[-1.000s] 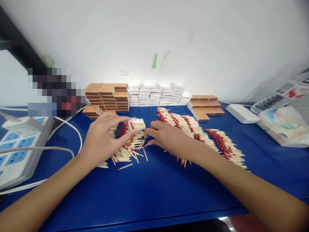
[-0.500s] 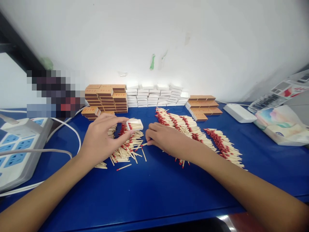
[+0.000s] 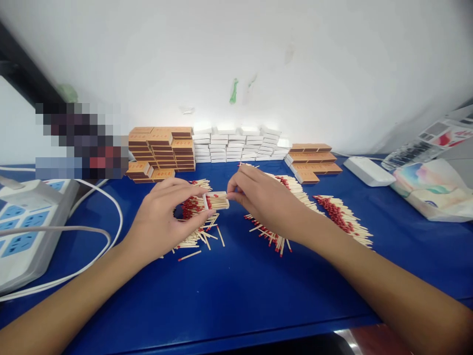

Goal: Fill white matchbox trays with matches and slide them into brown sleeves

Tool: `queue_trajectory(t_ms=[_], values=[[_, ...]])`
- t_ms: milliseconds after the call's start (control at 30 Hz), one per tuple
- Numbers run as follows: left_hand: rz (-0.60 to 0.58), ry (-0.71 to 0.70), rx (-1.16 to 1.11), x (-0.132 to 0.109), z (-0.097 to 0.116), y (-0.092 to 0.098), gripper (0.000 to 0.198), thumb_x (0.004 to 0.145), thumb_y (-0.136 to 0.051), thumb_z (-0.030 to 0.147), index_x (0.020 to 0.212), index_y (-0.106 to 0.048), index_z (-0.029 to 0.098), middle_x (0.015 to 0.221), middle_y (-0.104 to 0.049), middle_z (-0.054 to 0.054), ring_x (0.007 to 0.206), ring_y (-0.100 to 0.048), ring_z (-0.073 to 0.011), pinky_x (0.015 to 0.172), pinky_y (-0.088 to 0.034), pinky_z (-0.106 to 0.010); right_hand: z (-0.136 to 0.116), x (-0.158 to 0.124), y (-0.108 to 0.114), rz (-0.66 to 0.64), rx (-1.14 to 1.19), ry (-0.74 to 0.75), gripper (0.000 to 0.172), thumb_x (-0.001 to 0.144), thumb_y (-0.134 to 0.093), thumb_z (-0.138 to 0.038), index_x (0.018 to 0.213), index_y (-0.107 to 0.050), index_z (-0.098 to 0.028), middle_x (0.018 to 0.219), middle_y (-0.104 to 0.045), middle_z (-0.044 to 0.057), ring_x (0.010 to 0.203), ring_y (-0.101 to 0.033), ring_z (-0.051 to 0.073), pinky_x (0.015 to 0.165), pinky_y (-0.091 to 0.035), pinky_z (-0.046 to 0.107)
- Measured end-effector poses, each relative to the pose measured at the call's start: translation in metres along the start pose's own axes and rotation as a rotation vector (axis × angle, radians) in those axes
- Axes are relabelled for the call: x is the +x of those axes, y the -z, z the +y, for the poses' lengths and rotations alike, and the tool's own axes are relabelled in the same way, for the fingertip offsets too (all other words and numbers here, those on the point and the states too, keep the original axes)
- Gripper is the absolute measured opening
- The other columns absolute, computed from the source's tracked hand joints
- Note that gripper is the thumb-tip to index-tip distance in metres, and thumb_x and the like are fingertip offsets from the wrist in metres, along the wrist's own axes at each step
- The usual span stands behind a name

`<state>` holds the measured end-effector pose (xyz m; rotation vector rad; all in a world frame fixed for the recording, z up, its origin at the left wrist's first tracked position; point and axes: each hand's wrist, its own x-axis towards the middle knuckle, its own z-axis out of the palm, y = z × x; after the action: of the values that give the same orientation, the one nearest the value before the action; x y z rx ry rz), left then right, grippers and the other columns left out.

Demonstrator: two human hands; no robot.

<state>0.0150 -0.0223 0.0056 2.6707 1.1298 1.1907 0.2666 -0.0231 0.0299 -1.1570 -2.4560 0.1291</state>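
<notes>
My left hand grips a small white matchbox tray by its left end, between thumb and fingers. Several red-headed matches lie in the tray, their heads toward my left hand. At the tray's right end, my right hand pinches the plain end of a match over the tray; how many sticks it holds is hard to make out. Below and behind the tray spreads a loose heap of matches. Another heap of matches is partly hidden by my right hand.
Along the wall stand stacked brown matchboxes, white trays and more brown boxes. Farther right are a pile of matches, a white adapter and a tissue pack. A power strip with cables lies left.
My right hand has risen from the table with a match and come to the tray's right end. My left hand has shifted the tray slightly right and down, tilting its inside into view.
</notes>
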Motion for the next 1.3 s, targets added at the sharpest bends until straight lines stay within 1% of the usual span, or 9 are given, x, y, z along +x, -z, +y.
queue_trajectory(t_ms=[133, 333, 400, 533, 667, 833, 967, 1133, 1300], values=[[-0.027, -0.011, -0.041, 0.0, 0.008, 0.0, 0.031, 0.088, -0.083, 0.035, 0.116, -0.076, 0.024, 0.11, -0.079, -0.005, 0.105, -0.07, -0.0237, 0.097, -0.057, -0.04, -0.003, 0.0, -0.005, -0.032, -0.005, 0.016, 0.013, 0.108, -0.052, -0.024, 0.1, -0.06, -0.017, 0.105, -0.061, 0.009, 0.093, -0.053, 0.021, 0.08, -0.039, 0.032], [0.017, 0.024, 0.012, 0.001, 0.001, 0.0, 0.032, 0.088, -0.082, 0.04, 0.115, -0.077, 0.024, 0.107, -0.079, -0.004, 0.098, -0.072, -0.0231, 0.092, -0.059, -0.039, -0.004, -0.002, 0.0, 0.008, 0.069, -0.014, 0.021, 0.11, -0.048, -0.03, 0.101, -0.062, -0.018, 0.1, -0.063, 0.006, 0.088, -0.055, 0.019, 0.077, -0.038, 0.031], [0.054, 0.068, 0.048, 0.002, -0.001, 0.002, 0.031, 0.088, -0.081, 0.044, 0.113, -0.077, 0.025, 0.106, -0.08, -0.004, 0.098, -0.072, -0.0238, 0.091, -0.059, -0.04, -0.009, -0.004, -0.001, -0.053, 0.056, -0.066, 0.022, 0.107, -0.056, -0.035, 0.096, -0.065, -0.018, 0.096, -0.064, 0.005, 0.082, -0.056, 0.017, 0.072, -0.036, 0.031], [0.083, 0.131, 0.073, 0.002, -0.005, 0.005, 0.028, 0.088, -0.08, 0.046, 0.109, -0.077, 0.027, 0.105, -0.08, -0.003, 0.1, -0.073, -0.0251, 0.092, -0.059, -0.042, -0.022, -0.008, -0.007, -0.266, 0.067, -0.085, 0.024, 0.099, -0.068, -0.041, 0.091, -0.069, -0.018, 0.095, -0.066, 0.003, 0.075, -0.056, 0.015, 0.066, -0.035, 0.031], [0.089, 0.132, 0.075, 0.002, -0.006, 0.005, 0.028, 0.087, -0.081, 0.046, 0.108, -0.078, 0.027, 0.105, -0.08, -0.002, 0.099, -0.073, -0.0245, 0.092, -0.059, -0.041, -0.027, -0.01, -0.012, -0.346, 0.098, -0.092, 0.019, 0.097, -0.068, -0.036, 0.09, -0.068, -0.018, 0.093, -0.066, 0.003, 0.073, -0.056, 0.014, 0.065, -0.035, 0.031], [0.089, 0.088, 0.068, 0.003, -0.005, 0.004, 0.029, 0.088, -0.082, 0.044, 0.11, -0.077, 0.026, 0.107, -0.081, -0.003, 0.099, -0.073, -0.024, 0.092, -0.058, -0.041, -0.026, -0.011, -0.014, -0.341, 0.111, -0.091, 0.013, 0.097, -0.059, -0.02, 0.087, -0.066, -0.017, 0.093, -0.066, 0.003, 0.072, -0.056, 0.013, 0.066, -0.036, 0.03], [0.086, 0.089, 0.067, 0.003, -0.005, 0.005, 0.028, 0.087, -0.082, 0.044, 0.109, -0.077, 0.027, 0.106, -0.081, -0.002, 0.099, -0.073, -0.0246, 0.092, -0.059, -0.041, -0.026, -0.012, -0.016, -0.313, 0.111, -0.101, 0.013, 0.098, -0.06, -0.02, 0.087, -0.066, -0.017, 0.094, -0.065, 0.003, 0.071, -0.055, 0.013, 0.066, -0.036, 0.03], [0.083, 0.076, 0.07, 0.002, -0.006, 0.004, 0.027, 0.088, -0.082, 0.042, 0.109, -0.077, 0.026, 0.106, -0.08, -0.003, 0.1, -0.072, -0.0241, 0.093, -0.058, -0.041, -0.03, -0.012, -0.027, -0.248, 0.182, -0.035, 0.011, 0.101, -0.062, -0.025, 0.097, -0.068, -0.017, 0.103, -0.066, 0.003, 0.078, -0.059, 0.013, 0.069, -0.04, 0.029], [0.085, 0.071, 0.075, 0.002, -0.005, 0.004, 0.027, 0.088, -0.082, 0.041, 0.109, -0.077, 0.024, 0.104, -0.08, -0.004, 0.099, -0.071, -0.024, 0.092, -0.057, -0.04, -0.03, -0.013, -0.028, -0.249, 0.158, -0.01, 0.013, 0.102, -0.061, -0.024, 0.094, -0.068, -0.017, 0.103, -0.067, 0.005, 0.08, -0.06, 0.014, 0.071, -0.041, 0.03]])
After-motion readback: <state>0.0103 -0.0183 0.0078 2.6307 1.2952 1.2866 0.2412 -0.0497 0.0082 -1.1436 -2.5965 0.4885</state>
